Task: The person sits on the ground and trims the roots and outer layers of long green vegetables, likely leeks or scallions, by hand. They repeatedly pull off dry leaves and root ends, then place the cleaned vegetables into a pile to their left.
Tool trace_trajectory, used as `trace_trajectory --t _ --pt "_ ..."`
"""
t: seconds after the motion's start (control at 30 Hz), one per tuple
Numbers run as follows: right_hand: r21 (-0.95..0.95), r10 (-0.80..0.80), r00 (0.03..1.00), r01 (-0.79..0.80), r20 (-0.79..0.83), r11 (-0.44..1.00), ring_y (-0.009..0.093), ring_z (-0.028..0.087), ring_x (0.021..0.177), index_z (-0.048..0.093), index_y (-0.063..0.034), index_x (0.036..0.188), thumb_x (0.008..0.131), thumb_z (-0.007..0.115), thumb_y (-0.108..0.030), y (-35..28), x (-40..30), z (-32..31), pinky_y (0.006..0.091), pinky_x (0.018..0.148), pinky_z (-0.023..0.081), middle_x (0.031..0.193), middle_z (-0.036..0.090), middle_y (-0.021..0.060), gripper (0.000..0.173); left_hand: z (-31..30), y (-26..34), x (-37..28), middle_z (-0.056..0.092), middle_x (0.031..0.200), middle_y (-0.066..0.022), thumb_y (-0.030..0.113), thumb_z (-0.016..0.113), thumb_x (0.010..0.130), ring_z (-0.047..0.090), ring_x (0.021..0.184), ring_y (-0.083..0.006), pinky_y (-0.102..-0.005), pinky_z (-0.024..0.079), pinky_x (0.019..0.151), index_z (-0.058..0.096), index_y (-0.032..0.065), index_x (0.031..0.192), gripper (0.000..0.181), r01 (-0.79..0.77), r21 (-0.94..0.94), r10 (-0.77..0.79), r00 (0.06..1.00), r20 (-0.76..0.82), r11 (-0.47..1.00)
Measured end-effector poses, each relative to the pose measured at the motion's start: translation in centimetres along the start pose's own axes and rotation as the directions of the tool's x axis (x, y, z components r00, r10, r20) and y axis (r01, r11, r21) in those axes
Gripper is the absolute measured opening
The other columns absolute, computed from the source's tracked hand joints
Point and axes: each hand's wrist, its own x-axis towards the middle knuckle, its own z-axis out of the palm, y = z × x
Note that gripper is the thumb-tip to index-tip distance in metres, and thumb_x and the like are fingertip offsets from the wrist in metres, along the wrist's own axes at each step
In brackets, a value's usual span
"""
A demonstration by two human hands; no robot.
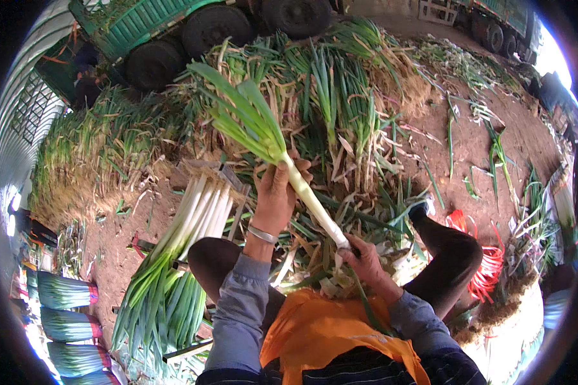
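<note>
A single large green onion [313, 197] with a thick white shank slants across the space above my lap. My left hand [275, 192], a metal bangle at its wrist, grips it just below the spread green leaves, which point up and to the left. Around the lower white end, my right hand [366, 262] is closed; the root tip is hidden by the fingers. To my left, a sheaf of cleaned green onions [188, 231] rests on a low metal rack [231, 178], white ends away from me and leaves hanging towards me.
Untrimmed green onions [347, 110] lie heaped ahead, with more standing at left [101, 144]. Red tying strands [486, 269] are beside my right knee. Wrapped bundles [67, 291] line the lower left. Trucks [212, 29] stand behind the heap; a person [84, 72] is far left.
</note>
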Motion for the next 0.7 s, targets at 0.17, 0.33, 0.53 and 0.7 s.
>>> trace_trajectory --t 0.17,0.33,0.53,0.7 --pt "0.346 0.151 0.962 -0.224 0.227 0.911 0.005 0.051 0.063 0.054 -0.0015 0.126 0.095 0.060 -0.025 -2.0 -0.7 0.8 0.0226 0.054 0.041 0.074 0.055 -0.0032 0.040 0.1 -1.7 -1.2 0.052 0.081 0.0017 0.047 0.053 0.095 0.049 0.071 -0.0121 -0.0287 0.043 0.068 0.052 0.0072 0.112 0.044 0.096 -0.328 -0.079 0.995 0.065 0.940" --pt "0.527 0.187 0.909 -0.372 0.372 0.764 0.004 0.047 0.056 0.055 -0.0032 0.124 0.099 0.050 -0.029 -2.6 -1.2 0.3 0.0216 0.049 0.038 0.074 0.055 -0.0037 0.036 2.1 -2.5 -1.6 0.045 0.077 0.0044 0.054 0.052 0.093 0.042 0.066 -0.0099 -0.0269 0.038 0.062 0.052 0.0093 0.112 0.049 0.083 -0.318 -0.066 0.996 0.063 0.944" --pt "0.577 0.251 0.918 -0.389 0.306 0.718 0.003 0.041 0.051 0.056 -0.0050 0.118 0.098 0.047 -0.039 -0.5 -1.7 0.4 0.0196 0.045 0.034 0.069 0.052 -0.0061 0.041 4.1 -3.3 -3.1 0.064 0.100 -0.0063 0.033 0.050 0.099 0.061 0.082 -0.0166 -0.0328 0.051 0.075 0.049 0.0060 0.133 0.043 0.103 -0.253 -0.106 0.994 0.003 0.962" --pt "0.628 0.178 0.920 -0.371 0.350 0.684 0.003 0.045 0.053 0.057 -0.0074 0.119 0.097 0.049 -0.043 0.2 -1.4 -0.5 0.0192 0.046 0.036 0.072 0.055 -0.0048 0.042 3.3 -3.4 -3.7 0.065 0.097 -0.0043 0.026 0.049 0.101 0.063 0.081 -0.0116 -0.0268 0.054 0.071 0.052 0.0056 0.122 0.030 -0.095 0.407 0.143 0.986 -0.090 0.908"
